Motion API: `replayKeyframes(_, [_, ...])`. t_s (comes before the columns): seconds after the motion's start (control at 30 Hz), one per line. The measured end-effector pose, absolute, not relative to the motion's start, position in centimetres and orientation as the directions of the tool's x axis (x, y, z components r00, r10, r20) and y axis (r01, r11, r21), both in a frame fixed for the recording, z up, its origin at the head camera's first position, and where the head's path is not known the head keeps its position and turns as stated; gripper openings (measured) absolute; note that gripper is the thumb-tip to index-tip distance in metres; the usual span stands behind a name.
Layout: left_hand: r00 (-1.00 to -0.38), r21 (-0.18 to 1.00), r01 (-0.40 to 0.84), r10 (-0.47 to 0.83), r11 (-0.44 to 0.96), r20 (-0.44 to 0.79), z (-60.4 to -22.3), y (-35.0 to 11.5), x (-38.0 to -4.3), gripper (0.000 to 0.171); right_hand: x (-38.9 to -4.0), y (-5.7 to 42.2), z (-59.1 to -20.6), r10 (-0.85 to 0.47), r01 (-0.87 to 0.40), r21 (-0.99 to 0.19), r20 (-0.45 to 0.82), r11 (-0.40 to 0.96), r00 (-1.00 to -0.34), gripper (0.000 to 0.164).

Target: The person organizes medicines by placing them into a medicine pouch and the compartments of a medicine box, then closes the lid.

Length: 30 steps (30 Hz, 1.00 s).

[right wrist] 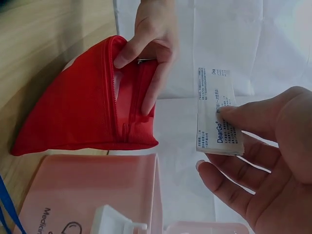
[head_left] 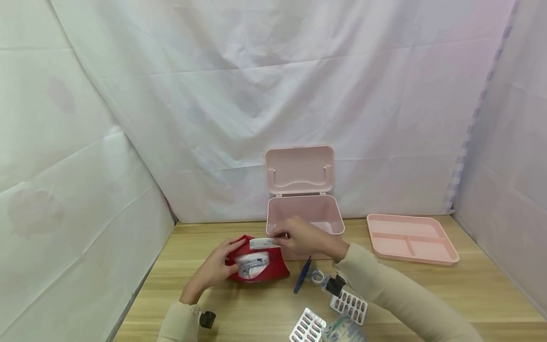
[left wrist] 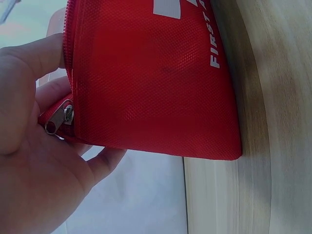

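Observation:
A red first aid pouch (head_left: 278,270) stands on the wooden table with its zip open. My left hand (head_left: 215,265) grips the pouch at the mouth, the thumb and fingers spreading the opening; the zip pull (left wrist: 57,117) hangs by the palm in the left wrist view. Clear-and-white packaging (head_left: 253,264) shows in the mouth of the pouch. Between the thumb and fingers of my right hand (head_left: 299,236) is a thin stack of white bandage packets (right wrist: 214,112) with blue print, held above the pouch, apart from it in the right wrist view.
Behind the pouch is a pink medicine box (head_left: 305,209) with its lid raised. A pink divided tray (head_left: 412,237) lies at the right. Blue tweezers (head_left: 302,274), a small ring-shaped roll (head_left: 317,277), blister packs (head_left: 349,306) and a clear bag (head_left: 344,330) lie nearer me.

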<state>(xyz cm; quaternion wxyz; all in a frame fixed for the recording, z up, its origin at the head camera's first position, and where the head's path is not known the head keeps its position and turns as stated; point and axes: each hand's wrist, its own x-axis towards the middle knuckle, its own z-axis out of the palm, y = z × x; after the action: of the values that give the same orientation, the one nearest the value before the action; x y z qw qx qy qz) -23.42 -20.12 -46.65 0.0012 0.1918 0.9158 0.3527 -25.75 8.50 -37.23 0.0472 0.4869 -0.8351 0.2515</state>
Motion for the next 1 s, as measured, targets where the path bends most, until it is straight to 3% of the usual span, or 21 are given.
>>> replayKeyframes(0.33, [-0.922,0.643,0.362,0.363,0.675,0.137,-46.5,-20.0,-23.4,0.062,-25.9,5.4,-38.1,-0.779,-0.808,-0.351,0.259,0.474,-0.570,0.015])
replayKeyframes(0.67, [-0.906,0.639,0.397,0.391,0.659,0.160,-46.6,-20.0,-23.5,0.069,-25.9,2.3,-39.4,-0.773,-0.778,-0.229,0.131,0.585,-0.620,0.014])
replayKeyframes(1.0, [-0.909,0.652,0.390,0.384,0.650,0.160,-46.7,-20.2,-23.7,0.067,-25.7,0.8,-40.9,-0.789,-0.798,-0.117,0.121,0.591,-0.602,0.014])
